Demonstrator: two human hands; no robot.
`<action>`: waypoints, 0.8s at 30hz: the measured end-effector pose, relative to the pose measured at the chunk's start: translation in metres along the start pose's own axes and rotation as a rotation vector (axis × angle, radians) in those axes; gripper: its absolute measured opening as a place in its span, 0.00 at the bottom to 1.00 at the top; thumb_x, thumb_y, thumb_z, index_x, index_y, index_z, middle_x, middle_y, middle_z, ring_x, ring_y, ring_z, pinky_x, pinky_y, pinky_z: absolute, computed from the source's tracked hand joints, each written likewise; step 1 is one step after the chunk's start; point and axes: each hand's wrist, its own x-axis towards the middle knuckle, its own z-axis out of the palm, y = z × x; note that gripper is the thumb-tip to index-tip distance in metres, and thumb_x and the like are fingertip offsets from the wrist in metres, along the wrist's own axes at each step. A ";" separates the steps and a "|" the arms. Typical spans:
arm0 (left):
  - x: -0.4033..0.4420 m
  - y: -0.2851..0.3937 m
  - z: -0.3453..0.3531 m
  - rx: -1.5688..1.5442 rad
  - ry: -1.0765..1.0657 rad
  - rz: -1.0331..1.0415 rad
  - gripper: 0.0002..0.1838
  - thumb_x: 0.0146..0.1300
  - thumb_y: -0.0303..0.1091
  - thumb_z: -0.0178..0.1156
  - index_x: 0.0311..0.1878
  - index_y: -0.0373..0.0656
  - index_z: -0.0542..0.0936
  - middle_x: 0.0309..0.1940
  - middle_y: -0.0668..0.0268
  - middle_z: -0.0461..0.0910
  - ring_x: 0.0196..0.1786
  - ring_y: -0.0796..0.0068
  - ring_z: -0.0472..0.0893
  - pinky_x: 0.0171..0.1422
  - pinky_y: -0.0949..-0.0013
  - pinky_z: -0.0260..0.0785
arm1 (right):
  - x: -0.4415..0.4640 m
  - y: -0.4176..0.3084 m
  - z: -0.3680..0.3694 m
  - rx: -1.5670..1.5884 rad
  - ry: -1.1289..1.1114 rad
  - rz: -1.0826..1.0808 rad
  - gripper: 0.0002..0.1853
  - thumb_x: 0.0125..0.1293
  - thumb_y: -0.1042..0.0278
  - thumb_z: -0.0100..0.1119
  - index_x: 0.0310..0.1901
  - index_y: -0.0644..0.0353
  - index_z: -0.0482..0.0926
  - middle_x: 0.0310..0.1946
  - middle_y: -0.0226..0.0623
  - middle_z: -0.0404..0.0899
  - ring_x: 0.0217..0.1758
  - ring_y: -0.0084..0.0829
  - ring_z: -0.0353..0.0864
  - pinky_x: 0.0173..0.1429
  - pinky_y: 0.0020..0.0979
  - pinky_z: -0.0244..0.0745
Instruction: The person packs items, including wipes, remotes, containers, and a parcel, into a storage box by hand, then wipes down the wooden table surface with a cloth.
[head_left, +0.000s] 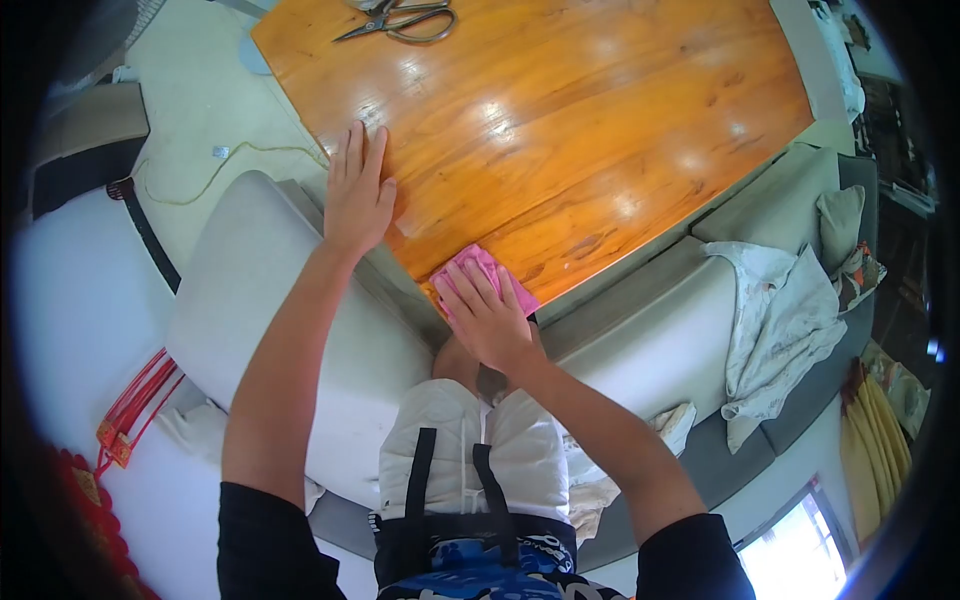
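Note:
A pink cloth (518,291) lies on the near corner of the glossy wooden table (570,130). My right hand (487,312) rests flat on it, fingers stretched over the cloth and pressing it to the tabletop. Up and to the left, my left hand (358,190) touches the table's left edge with its fingers extended and nothing in it. Part of the cloth is hidden beneath my right palm and fingers. Dark metal scissors (421,22) lie at the top of the table, away from both hands.
A grey sofa (640,325) runs along the table's right side, with a crumpled light cloth (780,320) on it. Another pale seat (260,300) stands at the left. A thin yellow cord (215,172) lies on the floor. Yellow fabric (875,430) hangs at the far right.

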 end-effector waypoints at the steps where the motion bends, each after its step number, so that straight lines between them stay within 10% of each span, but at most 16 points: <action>1: 0.000 -0.003 -0.010 -0.009 -0.050 0.016 0.36 0.67 0.32 0.54 0.79 0.50 0.58 0.81 0.52 0.47 0.82 0.50 0.48 0.84 0.52 0.42 | 0.004 -0.001 0.000 0.005 0.027 -0.024 0.33 0.71 0.56 0.52 0.76 0.51 0.60 0.77 0.38 0.57 0.81 0.42 0.52 0.81 0.57 0.45; 7: 0.005 -0.017 -0.028 -0.052 -0.154 0.059 0.34 0.66 0.28 0.53 0.77 0.51 0.63 0.80 0.56 0.52 0.81 0.54 0.52 0.82 0.58 0.52 | 0.084 -0.005 -0.008 -0.101 0.130 0.196 0.32 0.71 0.57 0.51 0.75 0.52 0.63 0.77 0.38 0.58 0.83 0.41 0.49 0.81 0.55 0.46; 15: 0.010 -0.012 -0.030 -0.057 -0.217 -0.004 0.34 0.66 0.29 0.54 0.77 0.51 0.62 0.81 0.58 0.49 0.83 0.54 0.49 0.83 0.57 0.49 | -0.011 0.016 0.018 -0.023 0.063 -0.135 0.28 0.74 0.57 0.48 0.75 0.46 0.64 0.76 0.30 0.60 0.82 0.38 0.52 0.80 0.55 0.46; 18: 0.012 -0.007 -0.030 -0.046 -0.235 -0.035 0.35 0.66 0.29 0.54 0.77 0.51 0.61 0.82 0.58 0.47 0.83 0.54 0.48 0.84 0.56 0.47 | -0.005 0.070 -0.032 -0.135 -0.145 0.127 0.28 0.74 0.57 0.49 0.75 0.40 0.64 0.76 0.31 0.60 0.81 0.37 0.54 0.80 0.56 0.47; 24: 0.013 -0.003 -0.023 -0.005 -0.225 -0.043 0.36 0.64 0.29 0.57 0.76 0.50 0.59 0.82 0.55 0.44 0.83 0.48 0.46 0.84 0.53 0.46 | 0.000 0.105 -0.027 -0.132 0.291 0.582 0.32 0.70 0.58 0.55 0.75 0.44 0.63 0.78 0.37 0.56 0.82 0.42 0.51 0.80 0.58 0.46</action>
